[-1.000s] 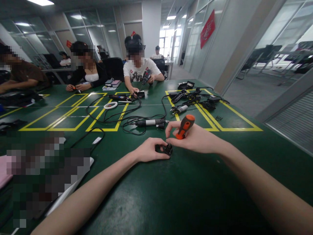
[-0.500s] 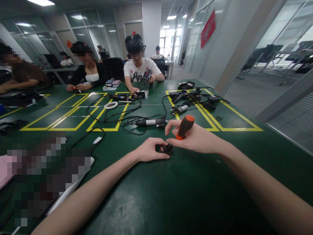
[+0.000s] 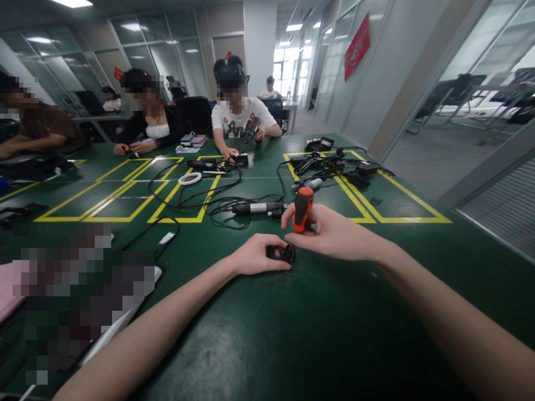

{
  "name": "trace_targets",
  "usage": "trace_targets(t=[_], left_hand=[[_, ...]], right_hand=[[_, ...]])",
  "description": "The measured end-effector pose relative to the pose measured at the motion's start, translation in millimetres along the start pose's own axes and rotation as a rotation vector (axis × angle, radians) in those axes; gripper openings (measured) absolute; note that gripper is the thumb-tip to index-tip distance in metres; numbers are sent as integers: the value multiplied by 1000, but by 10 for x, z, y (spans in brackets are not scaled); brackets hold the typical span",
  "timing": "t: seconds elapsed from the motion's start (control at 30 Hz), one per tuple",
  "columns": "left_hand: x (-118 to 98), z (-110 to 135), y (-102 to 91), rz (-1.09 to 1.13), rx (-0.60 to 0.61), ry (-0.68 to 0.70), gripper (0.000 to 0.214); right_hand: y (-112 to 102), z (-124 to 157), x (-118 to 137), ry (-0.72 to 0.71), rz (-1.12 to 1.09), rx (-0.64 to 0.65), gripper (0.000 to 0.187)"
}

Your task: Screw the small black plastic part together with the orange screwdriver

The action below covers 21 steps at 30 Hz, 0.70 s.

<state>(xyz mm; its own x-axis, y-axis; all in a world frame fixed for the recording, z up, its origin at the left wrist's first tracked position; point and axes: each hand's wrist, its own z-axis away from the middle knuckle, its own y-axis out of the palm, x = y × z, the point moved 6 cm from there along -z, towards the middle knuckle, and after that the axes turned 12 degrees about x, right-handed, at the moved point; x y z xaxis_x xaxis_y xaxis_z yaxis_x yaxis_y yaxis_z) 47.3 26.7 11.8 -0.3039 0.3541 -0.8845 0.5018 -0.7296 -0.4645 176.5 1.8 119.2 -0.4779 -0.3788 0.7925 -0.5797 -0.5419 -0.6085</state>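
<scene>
Between the thumb and fingers of my left hand [image 3: 259, 255] is a small black part [image 3: 288, 253], held down on the green table. My right hand [image 3: 334, 231] grips a screwdriver [image 3: 303, 209] with an orange and dark grey handle. The handle stands nearly upright above the black part. Its shaft is mostly hidden behind my fingers, so I cannot tell whether the tip touches the part.
Beyond my hands lies a silver and black corded tool [image 3: 259, 209] with looped cable. Black tools and cables [image 3: 330, 164] are heaped at the back right. A white ring [image 3: 189, 179] lies left. Across the table, a person [image 3: 246, 117] holds a power drill [image 3: 251, 130].
The screwdriver handle has swung left from a rightward lean to nearly upright, and my right fingers have shifted round it. My left hand and the black part have stayed in place.
</scene>
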Motion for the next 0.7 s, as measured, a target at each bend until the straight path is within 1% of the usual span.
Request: trace_targets(t=[0.2,0.37,0.53,0.6,0.7], left_hand=[[-10,-6,0,-16,13,-7,25],[-34,-2,-9,-21,3,-21,27],[-38,-1,-3,-25,13,-25,27],[-44,-1,-3,-22,14,-12,28],[-42,3,-11,-10,7,-15,32]], right_hand=[[35,-20,-23,-42,-22,48,9],[10,11,-27,-27,67,18,17],[-3,32,-14,-5,49,61,4],[-66,55,8,-16,59,41,6],[-227,111,49,-75,82,-62,12]])
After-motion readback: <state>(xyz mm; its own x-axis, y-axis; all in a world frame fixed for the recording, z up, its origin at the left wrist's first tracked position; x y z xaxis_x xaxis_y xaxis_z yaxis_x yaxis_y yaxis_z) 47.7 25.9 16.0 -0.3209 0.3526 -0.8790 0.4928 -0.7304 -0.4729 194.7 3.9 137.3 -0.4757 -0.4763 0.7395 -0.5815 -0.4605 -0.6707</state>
